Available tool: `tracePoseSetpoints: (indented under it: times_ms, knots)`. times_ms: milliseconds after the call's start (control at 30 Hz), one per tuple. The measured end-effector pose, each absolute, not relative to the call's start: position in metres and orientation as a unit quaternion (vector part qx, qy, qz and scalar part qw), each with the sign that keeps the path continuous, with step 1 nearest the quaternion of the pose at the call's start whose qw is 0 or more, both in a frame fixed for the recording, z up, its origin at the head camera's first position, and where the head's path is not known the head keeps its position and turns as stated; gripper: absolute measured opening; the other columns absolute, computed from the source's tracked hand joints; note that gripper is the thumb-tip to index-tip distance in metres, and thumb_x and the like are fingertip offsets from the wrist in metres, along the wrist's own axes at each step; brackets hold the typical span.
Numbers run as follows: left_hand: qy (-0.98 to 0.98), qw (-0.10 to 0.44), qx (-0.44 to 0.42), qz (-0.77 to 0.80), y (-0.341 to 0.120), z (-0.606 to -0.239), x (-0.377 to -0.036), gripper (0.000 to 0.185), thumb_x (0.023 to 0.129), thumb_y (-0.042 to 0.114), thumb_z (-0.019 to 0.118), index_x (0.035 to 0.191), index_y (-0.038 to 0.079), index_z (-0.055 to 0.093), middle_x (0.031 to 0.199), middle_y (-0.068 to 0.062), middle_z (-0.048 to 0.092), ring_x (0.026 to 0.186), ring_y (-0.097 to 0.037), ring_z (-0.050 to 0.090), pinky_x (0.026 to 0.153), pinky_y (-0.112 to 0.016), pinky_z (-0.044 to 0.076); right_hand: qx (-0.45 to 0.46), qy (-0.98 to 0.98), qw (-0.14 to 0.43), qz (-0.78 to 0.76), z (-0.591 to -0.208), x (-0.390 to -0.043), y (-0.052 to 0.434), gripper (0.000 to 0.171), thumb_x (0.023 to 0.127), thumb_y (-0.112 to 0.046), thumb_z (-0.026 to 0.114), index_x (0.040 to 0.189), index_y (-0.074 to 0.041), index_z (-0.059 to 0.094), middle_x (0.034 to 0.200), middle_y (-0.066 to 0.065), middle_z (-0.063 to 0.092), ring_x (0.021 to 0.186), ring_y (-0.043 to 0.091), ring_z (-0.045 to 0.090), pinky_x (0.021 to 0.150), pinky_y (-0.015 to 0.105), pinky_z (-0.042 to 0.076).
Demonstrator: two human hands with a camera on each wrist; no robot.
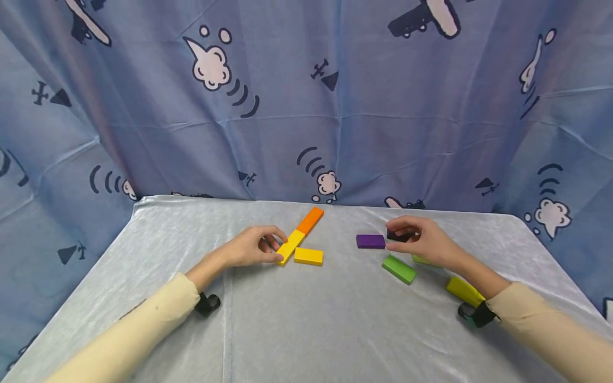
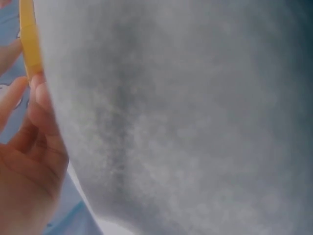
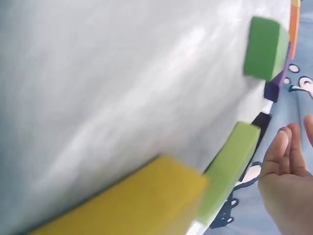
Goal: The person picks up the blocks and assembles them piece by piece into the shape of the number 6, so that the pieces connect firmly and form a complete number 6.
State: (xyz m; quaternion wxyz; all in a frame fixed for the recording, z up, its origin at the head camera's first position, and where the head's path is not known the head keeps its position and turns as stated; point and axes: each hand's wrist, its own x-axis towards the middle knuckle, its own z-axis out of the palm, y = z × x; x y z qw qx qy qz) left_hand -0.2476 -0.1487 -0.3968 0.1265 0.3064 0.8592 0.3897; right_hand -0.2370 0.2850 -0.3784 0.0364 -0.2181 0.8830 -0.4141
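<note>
Currently the left hand (image 1: 254,246) rested with curled fingers pinching the near end of the yellow block (image 1: 290,247), which lay end to end with the orange block (image 1: 310,219) in a diagonal line; a second yellow block (image 1: 308,256) lay just beside it. Right hand (image 1: 421,240) held a dark purple block (image 1: 398,234) in its fingertips, just right of the flat purple block (image 1: 370,241). Step judged: adding pieces to the row. Next move would call for carrying the held block left and aligning it. Green block (image 1: 399,268) and yellow-green block (image 1: 464,290) lay nearer on the grey tablecloth (image 1: 306,330).
</note>
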Motion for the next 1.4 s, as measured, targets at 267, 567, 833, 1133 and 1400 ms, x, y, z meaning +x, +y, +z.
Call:
tracePoseSetpoints:
  times_ms: [267,567,833,1133,1400]
  knots:
    - [0.858,0.127,0.306,0.391,-0.150,-0.398,-0.248,0.037,0.088,0.014,0.082,0.122,0.008,0.067,0.095,-0.001,0.066,0.080,-0.016,0.063,0.075,-0.031,0.054,-0.231,0.888,0.022,-0.398,-0.386,-0.241,0.289,0.048,0.087,-0.014,0.083,0.128,0.004,0.065,0.120,0.017,0.067,0.103,0.031,0.062,0.080,0.027,0.053]
    - [0.859,0.127,0.307,0.388,-0.149,-0.398,-0.248,0.037,0.088,0.013,0.082,0.122,0.008,0.067,0.095,0.000,0.066,0.080,-0.016,0.063,0.074,-0.031,0.054,-0.214,0.897,0.003,-0.387,-0.389,-0.240,0.274,0.052,0.084,-0.017,0.087,0.126,0.005,0.066,0.118,0.018,0.067,0.104,0.030,0.062,0.086,0.038,0.053]
    - [0.860,0.132,0.304,0.388,-0.150,-0.397,-0.248,0.038,0.088,0.015,0.082,0.122,0.009,0.067,0.096,0.000,0.066,0.081,-0.016,0.063,0.075,-0.031,0.054,-0.203,0.912,-0.003,-0.357,-0.389,-0.244,0.258,0.055,0.082,-0.025,0.089,0.124,0.004,0.067,0.116,0.016,0.069,0.101,0.028,0.064,0.090,0.046,0.051]
    - [0.860,0.134,0.302,0.390,-0.149,-0.396,-0.248,0.037,0.088,0.014,0.082,0.121,0.009,0.067,0.095,-0.001,0.066,0.081,-0.016,0.063,0.074,-0.031,0.054,-0.201,0.920,0.003,-0.336,-0.390,-0.248,0.248,0.056,0.079,-0.023,0.091,0.123,0.004,0.068,0.115,0.014,0.069,0.102,0.030,0.062,0.091,0.050,0.049]
    - [0.861,0.136,0.300,0.387,-0.149,-0.396,-0.249,0.037,0.088,0.015,0.082,0.122,0.010,0.067,0.096,-0.001,0.066,0.081,-0.016,0.063,0.074,-0.032,0.054,-0.210,0.920,0.002,-0.332,-0.391,-0.251,0.244,0.048,0.078,-0.017,0.091,0.116,0.004,0.071,0.108,0.012,0.070,0.097,0.029,0.063,0.089,0.050,0.050]
